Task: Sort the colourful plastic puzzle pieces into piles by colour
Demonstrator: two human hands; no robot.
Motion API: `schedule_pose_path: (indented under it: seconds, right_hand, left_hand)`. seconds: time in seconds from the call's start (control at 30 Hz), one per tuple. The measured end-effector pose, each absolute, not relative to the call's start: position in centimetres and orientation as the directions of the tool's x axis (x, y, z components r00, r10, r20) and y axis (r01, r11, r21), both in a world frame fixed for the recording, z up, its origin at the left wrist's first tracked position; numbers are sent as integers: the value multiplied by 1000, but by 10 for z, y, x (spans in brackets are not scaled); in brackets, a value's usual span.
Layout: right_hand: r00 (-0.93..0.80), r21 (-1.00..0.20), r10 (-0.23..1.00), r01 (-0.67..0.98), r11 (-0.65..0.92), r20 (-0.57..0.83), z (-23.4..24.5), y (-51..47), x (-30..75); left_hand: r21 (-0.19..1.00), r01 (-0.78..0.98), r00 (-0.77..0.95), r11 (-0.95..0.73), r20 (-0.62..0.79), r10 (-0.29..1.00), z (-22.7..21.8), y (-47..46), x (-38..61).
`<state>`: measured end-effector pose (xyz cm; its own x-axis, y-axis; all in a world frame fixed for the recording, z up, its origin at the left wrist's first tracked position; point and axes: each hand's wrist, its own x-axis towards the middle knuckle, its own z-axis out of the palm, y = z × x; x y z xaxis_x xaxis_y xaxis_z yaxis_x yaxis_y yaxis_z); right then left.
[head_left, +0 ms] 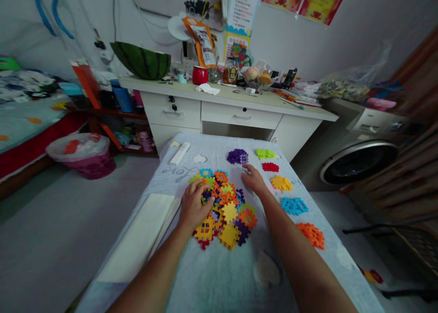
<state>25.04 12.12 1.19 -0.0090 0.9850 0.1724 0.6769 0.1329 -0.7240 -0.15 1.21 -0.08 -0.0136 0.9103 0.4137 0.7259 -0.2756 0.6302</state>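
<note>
A mixed heap of coloured plastic interlocking tiles (pixel 226 208) lies in the middle of a cloth-covered table (pixel 219 276). My left hand (pixel 192 206) rests on the heap's left side, fingers curled onto the tiles. My right hand (pixel 252 178) reaches past the heap's top right, fingertips near a purple pile (pixel 237 156). Sorted piles lie to the right: green (pixel 266 154), red (pixel 270 167), yellow (pixel 281 183), blue (pixel 294 206) and orange (pixel 311 234).
A white remote-like bar (pixel 179 153) and a white folded sheet (pixel 137 237) lie on the table's left. Beyond stand a white desk (pixel 239 110) with half a watermelon (pixel 142 61), a washing machine (pixel 359 162) at right, and a pink bin (pixel 82 155) at left.
</note>
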Motion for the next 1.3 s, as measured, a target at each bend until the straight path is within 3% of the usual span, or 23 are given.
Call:
schedule_pose_path:
  seconds: [0.2, 0.33, 0.5, 0.67, 0.87, 1.0, 1.13, 1.3]
  right_hand:
    - [-300, -872, 954, 460, 168, 25, 17, 84, 237]
    - [-357, -898, 932, 389, 208, 62, 17, 72, 230]
    - [-308, -932, 946, 304, 198, 101, 11, 70, 228]
    - [-102, -983, 991, 150, 104, 89, 1, 75, 232]
    - [117, -906, 952, 360, 224, 282, -1, 82, 243]
    - [-15, -756, 913, 555, 348, 409, 0, 82, 248]
    - [-209, -675, 917, 625, 393, 340, 2, 80, 252]
    - [-221, -581, 937, 738, 343, 272, 4, 78, 255]
  left_hand:
    - [625, 729, -14, -278, 419, 908, -1, 12, -1]
    - [616, 735, -6, -283, 424, 906, -1, 12, -1]
    - [615, 735, -7, -287, 430, 903, -3, 12, -2]
    - [625, 728, -12, -282, 423, 906, -5, 14, -2]
    - [639, 718, -18, -277, 414, 910, -1, 14, -2]
    - [633, 723, -10, -275, 407, 913, -1, 14, -3]
    - [627, 727, 0, -279, 407, 914, -1, 14, -3]
    - [638, 726, -20, -257, 393, 920, 2, 14, -2]
